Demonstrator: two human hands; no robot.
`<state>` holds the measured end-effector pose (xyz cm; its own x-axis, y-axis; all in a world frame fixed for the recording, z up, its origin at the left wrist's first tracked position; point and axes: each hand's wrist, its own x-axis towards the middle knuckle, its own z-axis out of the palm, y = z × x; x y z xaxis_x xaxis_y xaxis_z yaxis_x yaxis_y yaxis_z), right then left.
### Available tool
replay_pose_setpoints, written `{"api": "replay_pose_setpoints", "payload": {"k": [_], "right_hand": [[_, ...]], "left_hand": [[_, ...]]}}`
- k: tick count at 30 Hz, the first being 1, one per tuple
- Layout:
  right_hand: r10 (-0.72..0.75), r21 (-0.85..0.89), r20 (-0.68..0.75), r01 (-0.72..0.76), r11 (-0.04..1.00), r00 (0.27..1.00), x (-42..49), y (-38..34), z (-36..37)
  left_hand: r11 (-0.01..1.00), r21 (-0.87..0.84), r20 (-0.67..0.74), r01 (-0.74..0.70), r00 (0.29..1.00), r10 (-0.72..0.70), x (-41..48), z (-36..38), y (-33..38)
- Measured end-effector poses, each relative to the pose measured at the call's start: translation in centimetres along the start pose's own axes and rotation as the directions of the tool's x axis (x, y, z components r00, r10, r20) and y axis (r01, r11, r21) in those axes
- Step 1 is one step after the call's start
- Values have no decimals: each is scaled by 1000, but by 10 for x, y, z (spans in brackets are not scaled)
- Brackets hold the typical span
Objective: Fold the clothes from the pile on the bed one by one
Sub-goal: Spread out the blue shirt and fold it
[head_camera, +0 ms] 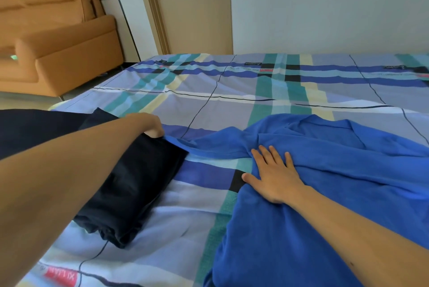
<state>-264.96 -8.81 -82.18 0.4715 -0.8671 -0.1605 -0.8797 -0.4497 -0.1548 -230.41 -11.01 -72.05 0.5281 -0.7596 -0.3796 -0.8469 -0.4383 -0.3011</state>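
Early going, by the look of it — one dark folded garment (130, 184) lies on the plaid bedsheet (197, 205) at your left, while your left hand (151, 125) pinches a corner of the spread blue shirt (325, 170) and your right hand (274, 177) presses it flat, fingers straight — folding not yet begun.

This was a room in a home, a bedroom by its look. A bed (232, 110) with a plaid sheet in blue, green and pale yellow filled most of the view, its far edge against a plain pale wall (325, 7). Past its far left corner stood an orange sofa (58, 54) and a beige door (197, 7). A blue garment (325, 170) and a folded dark garment (130, 189) lay near its front edge.
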Motion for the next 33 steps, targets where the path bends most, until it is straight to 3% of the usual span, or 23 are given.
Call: {"api": "replay_pose_setpoints", "payload": {"k": [4, 7, 10, 12, 13, 14, 16, 18, 19, 21, 23, 25, 29, 33], "right_hand": [[-3, -8, -14, 3, 1000, 1000, 0, 0, 2], [8, -6, -34, -9, 1000, 999, 0, 0, 1], [-12, 56, -40, 14, 998, 999, -2, 0, -4], [-13, 246, -37, 22, 969, 999, -2, 1, -15], [12, 441, -25, 0, 897, 1000, -4, 2, -27], [44, 662, -16, -23, 749, 999, -6, 3, -43], [121, 952, -27, -11, 306, 992, -9, 14, -80], [128, 994, -46, 58, -91, 991, -16, 35, -120], [112, 966, -66, 91, -241, 992, -20, 50, -138], [112, 901, -95, 134, -413, 989, -34, 84, -168], [175, 917, -60, 123, -380, 983, -49, 115, -176], [310, 976, 67, 1, -216, 948, -61, 143, -158], [399, 952, 262, -302, 40, 879, -80, 182, -93], [448, 929, 209, -320, 187, 869, -77, 186, -71]], "left_hand": [[998, -49, -34, 44, 998, -45, 7, 4, -7], [979, -205, -254, -13, 966, -40, 10, 4, -9], [832, -487, -585, -265, 807, -85, -4, -8, 7], [674, -527, -749, -517, 657, -82, -21, -26, 30], [586, -505, -805, -634, 591, -54, -33, -38, 45], [493, -467, -850, -734, 527, -21, -47, -50, 60], [331, -364, -914, -871, 401, 51, -80, -75, 94], [229, -255, -950, -940, 287, 122, -115, -94, 134], [186, -203, -956, -961, 236, 175, -132, -99, 154], [82, -133, -916, -988, 154, 370, -158, -99, 194], [11, -150, -791, -989, 127, 599, -164, -82, 224], [35, -203, -683, -978, 167, 711, -156, -55, 243], [303, -259, -559, -917, 398, 727, -121, -6, 257], [539, -191, -490, -820, 555, 672, -86, 9, 249]]}}
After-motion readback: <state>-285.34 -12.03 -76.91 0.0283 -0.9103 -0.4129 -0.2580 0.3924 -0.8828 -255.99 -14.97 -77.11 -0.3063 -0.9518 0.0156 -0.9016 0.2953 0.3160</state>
